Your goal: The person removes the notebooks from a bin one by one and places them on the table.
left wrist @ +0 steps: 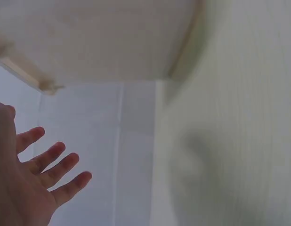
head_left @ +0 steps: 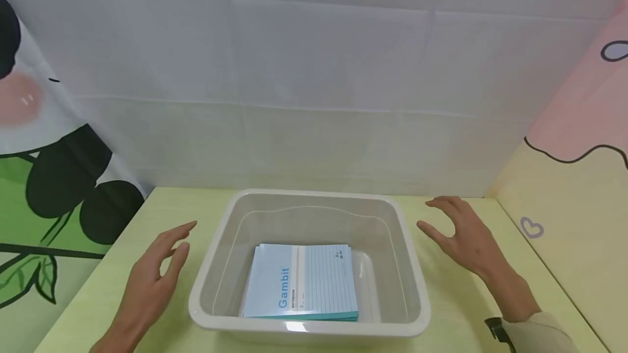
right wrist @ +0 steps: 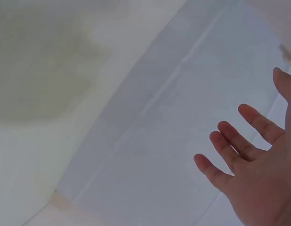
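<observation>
A pale plastic tub sits on the light yellow-green desk. In it lies a stack of light blue notebooks, flat on the tub's floor and close to its near wall, with a strip of bare floor showing to their right. The top cover reads "Gambit" and "NOTEBOOK", the lettering turned sideways, and a teal edge shows along the stack's near side.

The left hand is held just beside the tub's left side, fingers loosely extended, thumb apart, holding nothing. The right hand is likewise open and empty near the tub's right side, its fingers and thumb spread toward it. Neither touches the tub. A dark band and a beige sleeve show at the right wrist.

Behind the tub hangs a creased whitish cloth.
</observation>
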Available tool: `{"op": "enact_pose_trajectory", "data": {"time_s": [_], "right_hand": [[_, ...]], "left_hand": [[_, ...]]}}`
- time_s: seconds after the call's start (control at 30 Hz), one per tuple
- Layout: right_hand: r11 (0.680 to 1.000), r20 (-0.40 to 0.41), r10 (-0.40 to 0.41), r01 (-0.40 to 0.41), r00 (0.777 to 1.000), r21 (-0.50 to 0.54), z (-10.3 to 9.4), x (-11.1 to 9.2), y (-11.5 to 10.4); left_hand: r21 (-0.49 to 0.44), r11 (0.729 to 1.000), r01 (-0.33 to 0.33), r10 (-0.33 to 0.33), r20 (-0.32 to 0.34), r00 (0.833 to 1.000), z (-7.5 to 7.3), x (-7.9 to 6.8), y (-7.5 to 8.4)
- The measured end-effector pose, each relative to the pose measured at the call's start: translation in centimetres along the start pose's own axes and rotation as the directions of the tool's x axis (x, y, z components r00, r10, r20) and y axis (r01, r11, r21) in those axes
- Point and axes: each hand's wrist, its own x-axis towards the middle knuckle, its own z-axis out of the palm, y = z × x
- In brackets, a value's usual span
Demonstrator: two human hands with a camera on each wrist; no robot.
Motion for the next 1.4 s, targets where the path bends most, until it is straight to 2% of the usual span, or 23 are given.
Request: {"op": "enact_pose_trajectory", "data": {"time_s": [0.13, 0.2, 0.33, 0.4, 0.57, 0.77, 0.87, 0.97, 1.1, 1.23, 1.33, 1.4], "right_hand": [[0.998, 0.007, -0.051, 0.051, 0.999, 0.04, -0.6, 1.6, -1.8], [0.996, 0.009, -0.079, 0.078, 0.997, 0.048, -1.0, 2.4, -2.7], [0.989, 0.017, -0.145, 0.144, 0.989, 0.042, -1.5, 3.9, -4.4], [0.987, 0.038, -0.156, 0.155, 0.987, 0.038, -1.7, 4.6, -5.2], [0.989, 0.132, -0.144, 0.138, 0.981, 0.052, -2.2, 6.0, -7.1], [0.983, 0.198, -0.18, 0.168, 0.964, 0.074, -2.3, 7.3, -9.2], [0.98, 0.212, -0.196, 0.18, 0.957, 0.089, -2.3, 7.7, -10.1], [0.974, 0.226, -0.223, 0.206, 0.948, 0.096, -2.3, 8.2, -11.2], [0.963, 0.252, -0.27, 0.256, 0.929, 0.086, -2.1, 9.2, -12.6], [0.952, 0.266, -0.306, 0.296, 0.914, 0.078, -2.0, 9.9, -13.7], [0.946, 0.267, -0.324, 0.314, 0.907, 0.081, -1.9, 10.1, -14.4], [0.942, 0.269, -0.337, 0.327, 0.902, 0.082, -2.0, 10.3, -14.9]], "left_hand": [[-0.177, 0.984, -0.001, 0.005, 0.019, 1.0, -0.1, -1.2, 2.1], [-0.252, 0.967, -0.025, 0.037, 0.04, 0.999, 0.0, -1.8, 3.0], [-0.337, 0.941, -0.04, 0.074, 0.089, 0.993, 0.1, -2.6, 4.1], [-0.343, 0.938, -0.05, 0.092, 0.108, 0.99, 0.2, -2.9, 4.4], [-0.308, 0.951, 0.003, 0.047, 0.157, 0.986, 0.4, -3.5, 4.7], [-0.297, 0.955, 0.01, 0.046, 0.184, 0.982, 0.8, -4.1, 4.8], [-0.306, 0.949, 0.071, 0.002, 0.23, 0.973, 0.8, -4.2, 5.0], [-0.339, 0.938, 0.076, 0.013, 0.254, 0.967, 0.8, -4.3, 5.0], [-0.376, 0.926, 0.018, 0.076, 0.234, 0.969, 1.0, -4.5, 4.7], [-0.368, 0.925, 0.096, 0.006, 0.267, 0.964, 1.3, -4.7, 4.7], [-0.361, 0.917, 0.168, -0.055, 0.303, 0.951, 1.6, -4.8, 5.0], [-0.368, 0.914, 0.17, -0.054, 0.305, 0.951, 1.7, -4.9, 5.1]]}}
